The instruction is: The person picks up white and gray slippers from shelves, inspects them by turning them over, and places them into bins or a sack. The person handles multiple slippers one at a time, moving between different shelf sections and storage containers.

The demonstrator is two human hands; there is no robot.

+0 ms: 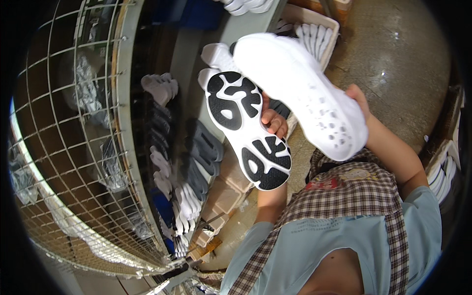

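Each hand holds a shoe sole up in front of the checked apron (339,196), clear of the grey worktop (255,23). The left hand (275,123) has its fingers bent round the right-hand edge of a black-and-white sole (235,129), at its narrow middle; the rest of that hand is behind the sole. The patterned face looks up at the camera.

The right hand (359,101) grips the outer edge of a plain white sole (295,73), near the end dotted with small holes. Only a bit of the hand shows, so how the other fingers sit cannot be told.

Both soles slant the same way, long axes running from upper left to lower right, nearly side by side. The plain one lies up and to the right of the left fingers, its hole-dotted end nearest the apron and its other end toward the worktop. Whether the two soles touch cannot be told.

A pair of white soles (216,55) sits at the worktop's right edge, behind the held ones, with dark grey soles (202,152) nearer its lower end. Beyond the worktop's right edge, a cream bin (307,14) carries a row of white soles. Wire mesh (59,123) stands on the left.
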